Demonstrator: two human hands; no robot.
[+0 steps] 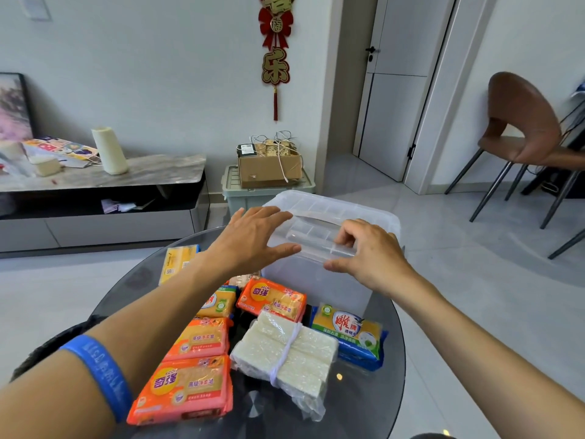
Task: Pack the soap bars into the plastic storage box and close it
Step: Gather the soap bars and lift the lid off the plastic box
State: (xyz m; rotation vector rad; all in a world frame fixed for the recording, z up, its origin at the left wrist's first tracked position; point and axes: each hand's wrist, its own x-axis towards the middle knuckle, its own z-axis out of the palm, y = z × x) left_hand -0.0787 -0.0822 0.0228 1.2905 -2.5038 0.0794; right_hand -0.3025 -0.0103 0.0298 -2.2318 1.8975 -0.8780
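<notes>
We've got right hand [367, 251] pinched on the clear plastic storage box [316, 280] lid handle, left hand [253, 239] flat, splayed beside it. Lid's light, flexy, slick; wrapped soap bars [272, 299] below our grip.

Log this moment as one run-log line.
stage: opening | both hands on lid of clear plastic storage box | left hand | right hand | wrapped soap bars unpacked
</notes>
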